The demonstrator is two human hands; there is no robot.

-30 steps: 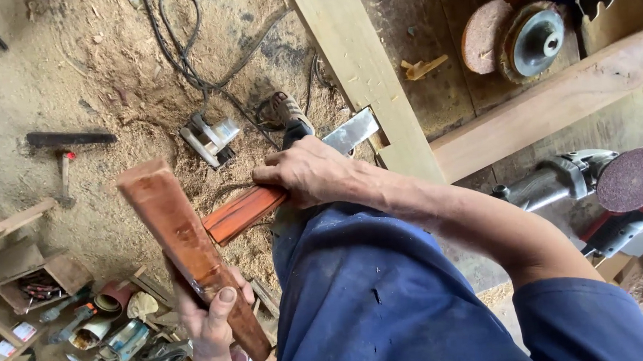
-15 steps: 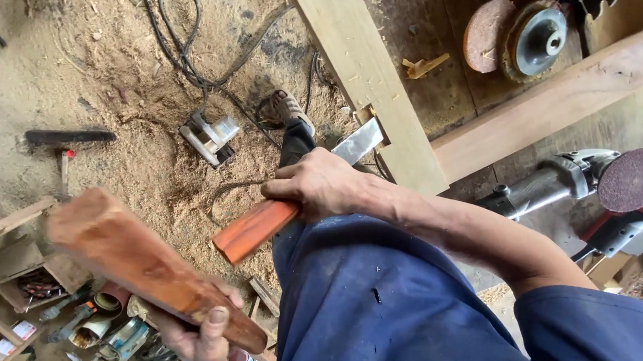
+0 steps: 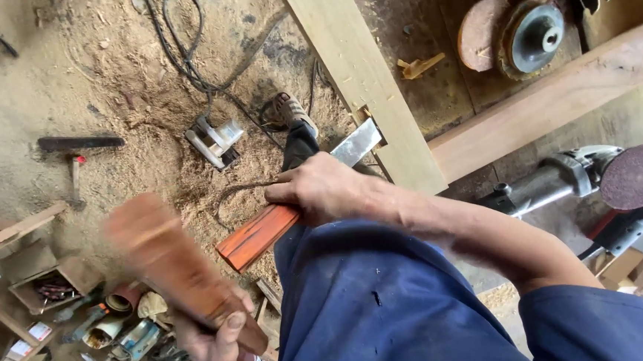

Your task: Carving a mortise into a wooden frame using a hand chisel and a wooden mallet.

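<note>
My right hand [image 3: 326, 191] grips a chisel with a reddish-orange wooden handle [image 3: 254, 236]. Its wide metal blade [image 3: 356, 143] rests against a notch in the edge of a pale plank [image 3: 360, 74]. My left hand [image 3: 212, 343], low in the view, holds a long reddish wooden block [image 3: 170, 264] by its lower end. The block is blurred with motion and stands left of the chisel's handle end, apart from it. My blue trouser leg [image 3: 374, 304] and my foot [image 3: 291, 109] lie under the chisel.
A sawdust-covered floor holds a small power tool [image 3: 215, 139] with a black cable, and a hammer [image 3: 78, 147]. An angle grinder with a dark red disc [image 3: 597, 178] lies at the right beside a brown beam [image 3: 547, 103]. Small boxes and tins [image 3: 107, 320] sit lower left.
The wooden block in my left hand swung out to the left and is now moving back toward the chisel handle, blurred. My right hand keeps the chisel at the plank.
</note>
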